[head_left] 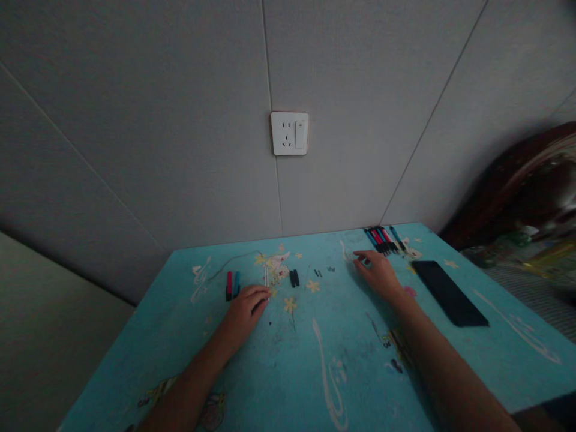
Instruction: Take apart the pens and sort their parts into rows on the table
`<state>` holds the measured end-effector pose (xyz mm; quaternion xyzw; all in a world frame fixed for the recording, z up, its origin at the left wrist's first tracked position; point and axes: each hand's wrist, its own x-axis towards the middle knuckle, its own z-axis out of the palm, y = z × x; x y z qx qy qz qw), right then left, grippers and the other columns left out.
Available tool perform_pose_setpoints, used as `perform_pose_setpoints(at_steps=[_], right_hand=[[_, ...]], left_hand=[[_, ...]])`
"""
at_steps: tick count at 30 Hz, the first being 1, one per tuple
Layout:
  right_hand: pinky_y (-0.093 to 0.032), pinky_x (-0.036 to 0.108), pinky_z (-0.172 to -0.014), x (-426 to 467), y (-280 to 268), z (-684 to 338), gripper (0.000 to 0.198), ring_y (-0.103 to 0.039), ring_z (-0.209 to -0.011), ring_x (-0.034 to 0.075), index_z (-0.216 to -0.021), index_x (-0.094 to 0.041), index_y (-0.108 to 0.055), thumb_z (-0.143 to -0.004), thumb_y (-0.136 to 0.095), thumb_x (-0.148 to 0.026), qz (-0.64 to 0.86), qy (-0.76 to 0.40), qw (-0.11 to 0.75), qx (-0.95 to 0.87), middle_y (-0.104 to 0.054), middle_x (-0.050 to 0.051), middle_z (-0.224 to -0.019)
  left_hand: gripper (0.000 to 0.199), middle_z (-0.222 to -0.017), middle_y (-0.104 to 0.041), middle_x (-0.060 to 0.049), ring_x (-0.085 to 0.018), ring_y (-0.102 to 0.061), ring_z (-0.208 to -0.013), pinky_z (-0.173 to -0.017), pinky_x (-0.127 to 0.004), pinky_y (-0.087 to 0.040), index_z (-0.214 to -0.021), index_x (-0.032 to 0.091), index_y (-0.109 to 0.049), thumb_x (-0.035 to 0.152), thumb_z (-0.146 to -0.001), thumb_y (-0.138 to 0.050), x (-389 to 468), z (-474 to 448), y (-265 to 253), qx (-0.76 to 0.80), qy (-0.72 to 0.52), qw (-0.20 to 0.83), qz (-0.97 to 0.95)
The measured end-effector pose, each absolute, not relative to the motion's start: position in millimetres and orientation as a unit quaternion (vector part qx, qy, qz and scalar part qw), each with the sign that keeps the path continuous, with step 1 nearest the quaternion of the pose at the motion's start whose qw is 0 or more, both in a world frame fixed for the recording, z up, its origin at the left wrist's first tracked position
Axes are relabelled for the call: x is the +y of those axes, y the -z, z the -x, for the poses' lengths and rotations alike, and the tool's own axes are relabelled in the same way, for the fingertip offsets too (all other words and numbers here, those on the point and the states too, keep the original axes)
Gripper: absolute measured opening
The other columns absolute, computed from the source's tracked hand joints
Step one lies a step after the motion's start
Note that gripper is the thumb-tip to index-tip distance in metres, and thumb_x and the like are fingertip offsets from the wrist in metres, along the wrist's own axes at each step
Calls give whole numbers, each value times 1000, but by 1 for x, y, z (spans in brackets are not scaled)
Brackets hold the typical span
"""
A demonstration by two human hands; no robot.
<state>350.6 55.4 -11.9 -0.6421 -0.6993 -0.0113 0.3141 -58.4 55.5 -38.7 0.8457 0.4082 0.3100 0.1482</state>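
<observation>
My left hand (247,307) rests on the table with its fingers stretched out. Its fingertips touch the lower ends of thin white sticks (266,276), which lie side by side. Just left of that hand are a red and black pen part (229,285) and a blue and black one (236,283). Two short black pieces (294,278) lie to its right, then two smaller dark pieces (318,273) and some tiny greyish bits (331,269). My right hand (377,271) is low over the table farther right, thumb and forefinger apart; I make out nothing between them.
A row of several red, blue and black pens (382,239) lies at the back right. A dark flat phone-like slab (447,293) is right of my right forearm. The blue patterned table (279,384) meets a grey wall with a white socket (290,133). Dark red furniture (517,174) stands beyond.
</observation>
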Motion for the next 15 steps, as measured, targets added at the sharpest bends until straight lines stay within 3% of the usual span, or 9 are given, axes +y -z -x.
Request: perform_pose_setpoints(at_steps=[7,15], right_hand=[[-48,32,-80,59,27,-341,21,-64,-83,21,-99,-19,-70,-89,-54,-27,651,-12,285,-704,-69,8,-91],[-48,31,-83,59,25,-315,25,-65,-87,19,-111,-21,-67,-89,-56,-23,626,-12,293,-723,-71,6,-97]], left_hand=[[22,-112,-66,-5,-20,-61,-106,-98,-42,-50,-105,23,-69,27,-93,-51,58,61,44,413,-303,150,-846],[23,-113,-66,-5,-22,-62,-106,-98,-43,-50,-107,24,-69,29,-94,-50,59,62,45,410,-301,141,-849]])
